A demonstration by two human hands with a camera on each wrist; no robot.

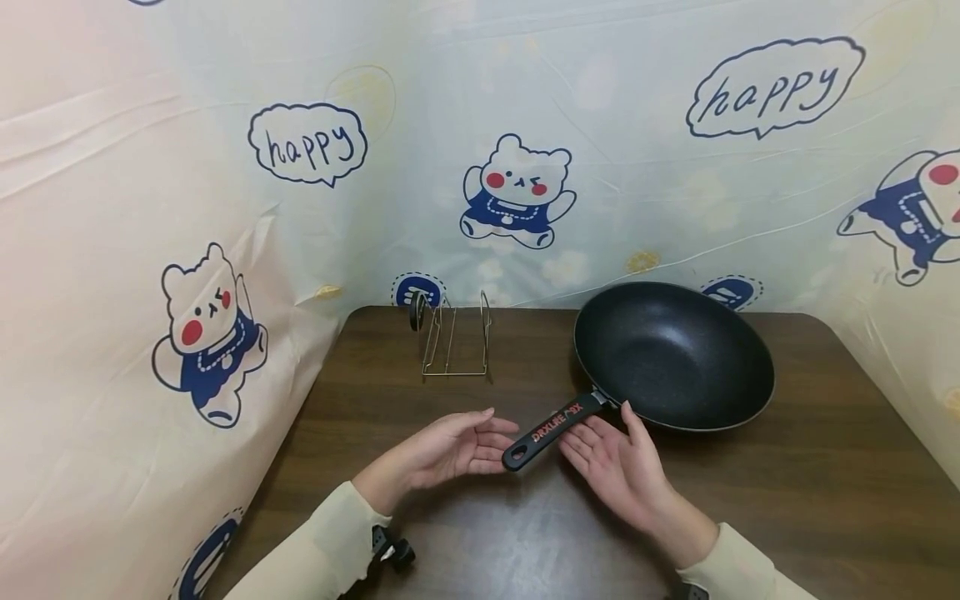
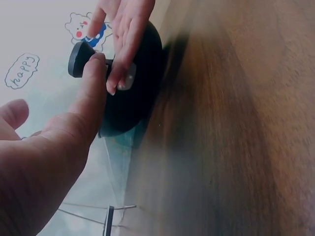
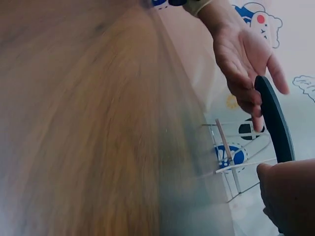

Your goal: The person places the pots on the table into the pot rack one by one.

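A black frying pan (image 1: 675, 354) stands on the right side of the table, its dark handle (image 1: 553, 429) with red lettering pointing toward the front left. My left hand (image 1: 457, 450) is by the handle's free end, palm turned inward, fingers fairly straight and the thumb raised. From the other side my right hand (image 1: 618, 467) has its fingertips at the handle near the pan, thumb up and palm showing. Neither hand is curled round the handle. In the left wrist view the fingers of the left hand (image 2: 74, 123) reach to the handle tip (image 2: 81, 59).
A wire rack (image 1: 455, 342) with a black round part on its left stands at the table's back left. The brown wooden table (image 1: 825, 467) meets a cloth backdrop (image 1: 420, 225) printed with bears. A black wrist strap (image 1: 392, 550) sits on the left sleeve.
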